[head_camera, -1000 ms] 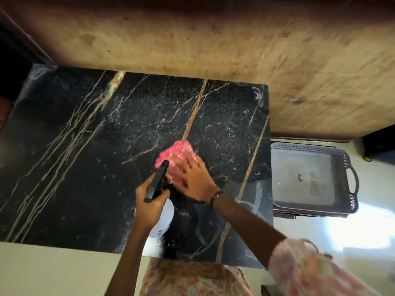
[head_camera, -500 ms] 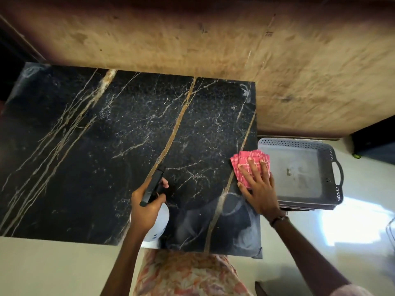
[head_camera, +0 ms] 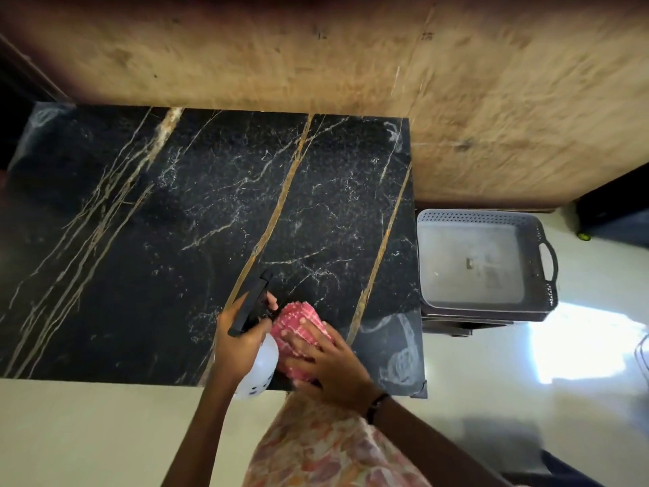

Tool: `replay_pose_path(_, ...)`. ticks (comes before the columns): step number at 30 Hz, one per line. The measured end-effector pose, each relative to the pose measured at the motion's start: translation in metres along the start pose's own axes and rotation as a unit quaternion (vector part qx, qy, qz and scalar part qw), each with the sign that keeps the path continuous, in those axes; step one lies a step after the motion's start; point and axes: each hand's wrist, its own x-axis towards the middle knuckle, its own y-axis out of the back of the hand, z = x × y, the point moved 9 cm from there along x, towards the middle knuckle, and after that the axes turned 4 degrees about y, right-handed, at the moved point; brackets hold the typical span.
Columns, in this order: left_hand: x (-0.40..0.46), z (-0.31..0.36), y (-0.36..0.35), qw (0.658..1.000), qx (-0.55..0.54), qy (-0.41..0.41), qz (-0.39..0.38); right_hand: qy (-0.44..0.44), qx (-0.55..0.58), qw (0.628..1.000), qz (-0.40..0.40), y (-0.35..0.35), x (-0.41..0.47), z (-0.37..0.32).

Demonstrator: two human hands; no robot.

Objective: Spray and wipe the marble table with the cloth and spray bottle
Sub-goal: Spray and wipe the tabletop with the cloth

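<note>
A: Pressing flat on a folded pink checked cloth [head_camera: 296,337], the right hand [head_camera: 335,369] covers the cloth's near half, so its full outline stays hidden. The fingers are blurred.

B: What else is hard to read?

A: The white round-bodied plastic spray bottle [head_camera: 261,369] is mostly masked by the left hand [head_camera: 240,340]; only its black trigger head and lower body show. The small dark print on that body is too small to read. The person's patterned pink garment [head_camera: 326,448] is cut off at the bottom edge.

B: What differs from half a second ago?

A: Then the cloth sat at the right edge of the black gold-veined marble table [head_camera: 140,240], next to the grey perforated plastic tray [head_camera: 537,219]. Now it is back near the front edge, right of centre, just beside the bottle. The left hand holds much the same spot.

B: How do the grips stand?

A: The left hand is wrapped tight around the bottle's neck, nozzle pointing away over the marble, bottle tilted above the table's front edge. The right hand grips nothing: palm open, fingers spread, bearing down on the cloth, which lies directly under it on the marble. Whitish smears mark the table's near right corner.
</note>
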Motion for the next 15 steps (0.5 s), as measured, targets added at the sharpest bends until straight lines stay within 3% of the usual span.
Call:
replay_pose_path(3,-0.002,-0.007,0.004,1.0,-0.002,-0.004,-0.017,-0.038,-0.027,0.999,0.006,0.008,-0.044,0.047)
replay_pose_path(9,-0.015,-0.011,0.013,1.0,0.014,-0.013,-0.014,-0.279,-0.05,0.959,-0.007,0.031,-0.097,0.163)
replay_pose_path(12,-0.024,-0.011,0.02,1.0,0.025,-0.013,-0.004,-0.344,-0.031,0.938,0.029,0.03,-0.088,0.148)
replay_pose_path(15,-0.036,-0.012,0.028,1.0,0.02,-0.009,0.008,-0.313,-0.022,0.947,0.062,0.018,-0.065,0.089)
